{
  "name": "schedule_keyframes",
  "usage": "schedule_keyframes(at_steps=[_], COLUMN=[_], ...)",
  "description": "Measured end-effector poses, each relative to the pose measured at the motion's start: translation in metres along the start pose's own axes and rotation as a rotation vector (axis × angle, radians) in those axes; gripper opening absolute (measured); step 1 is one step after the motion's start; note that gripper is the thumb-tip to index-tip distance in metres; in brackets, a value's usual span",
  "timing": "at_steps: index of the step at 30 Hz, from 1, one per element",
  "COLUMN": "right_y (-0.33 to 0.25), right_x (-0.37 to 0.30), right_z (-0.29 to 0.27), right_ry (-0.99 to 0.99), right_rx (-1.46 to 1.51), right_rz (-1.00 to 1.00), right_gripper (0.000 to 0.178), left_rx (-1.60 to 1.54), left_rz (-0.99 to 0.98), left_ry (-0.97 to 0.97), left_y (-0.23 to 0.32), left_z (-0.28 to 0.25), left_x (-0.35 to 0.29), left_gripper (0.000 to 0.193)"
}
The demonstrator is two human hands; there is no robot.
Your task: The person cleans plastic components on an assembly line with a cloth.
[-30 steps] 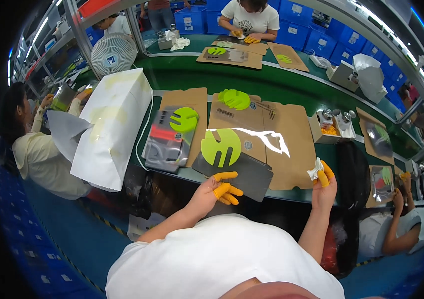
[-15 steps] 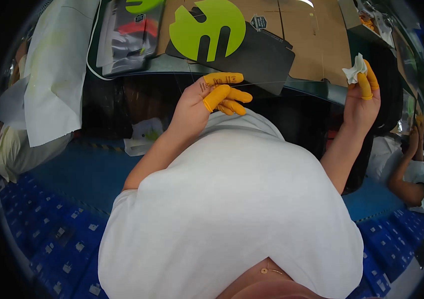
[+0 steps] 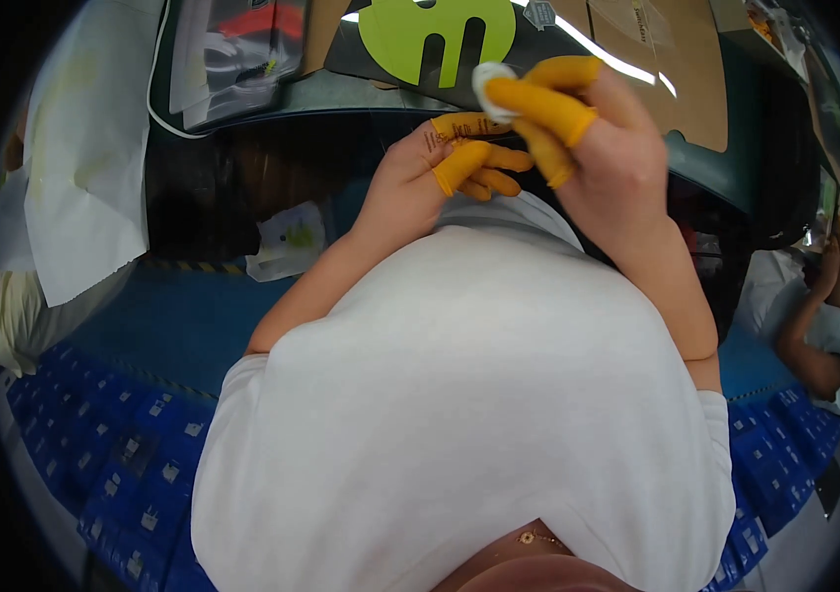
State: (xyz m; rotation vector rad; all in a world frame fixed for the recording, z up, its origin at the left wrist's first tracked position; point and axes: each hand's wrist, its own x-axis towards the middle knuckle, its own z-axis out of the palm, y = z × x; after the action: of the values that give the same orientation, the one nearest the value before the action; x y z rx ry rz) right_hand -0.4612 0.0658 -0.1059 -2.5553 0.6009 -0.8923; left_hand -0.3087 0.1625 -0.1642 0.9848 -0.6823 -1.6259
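Note:
My left hand [image 3: 418, 178] wears yellow finger cots and is closed, thumb against fingers, on the near edge of a clear glossy sheet [image 3: 593, 47]. The sheet shows mainly by its bright reflections, and its outline is hard to trace. My right hand [image 3: 603, 148], also in yellow finger cots, pinches a folded white cloth [image 3: 492, 91] just above my left fingertips. A black board [image 3: 346, 54] with a large lime-green round emblem [image 3: 390, 44] lies beyond both hands, partly hidden by the right one.
Clear plastic packages [image 3: 232, 64] with red and grey contents lie at the table's left, beside a white cable [image 3: 152, 89]. Brown cardboard [image 3: 696, 84] covers the right part. White sheeting [image 3: 94, 148] hangs at far left. Another person [image 3: 820, 326] sits at far right.
My right hand has swung left with the white cloth, from the table's right side to close beside my left hand. The left hand keeps its pinch. The view has shifted slightly.

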Motion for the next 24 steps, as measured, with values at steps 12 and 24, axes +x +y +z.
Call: schedule_keyframes(at_steps=[12,24], right_y=[0.034,0.076], right_x=[0.017,0.002], right_z=[0.006,-0.024], right_ry=[0.087,0.177], right_rx=[-0.293,-0.447], right_rz=[0.271,0.295], right_gripper=[0.021,0.023], left_rx=[-0.074,0.007], left_rz=[-0.004,0.036], left_ry=[0.042,0.136], left_y=[0.012,0.010], left_z=[-0.003,0.002], left_x=[0.002,-0.016], left_gripper=[0.034,0.030])
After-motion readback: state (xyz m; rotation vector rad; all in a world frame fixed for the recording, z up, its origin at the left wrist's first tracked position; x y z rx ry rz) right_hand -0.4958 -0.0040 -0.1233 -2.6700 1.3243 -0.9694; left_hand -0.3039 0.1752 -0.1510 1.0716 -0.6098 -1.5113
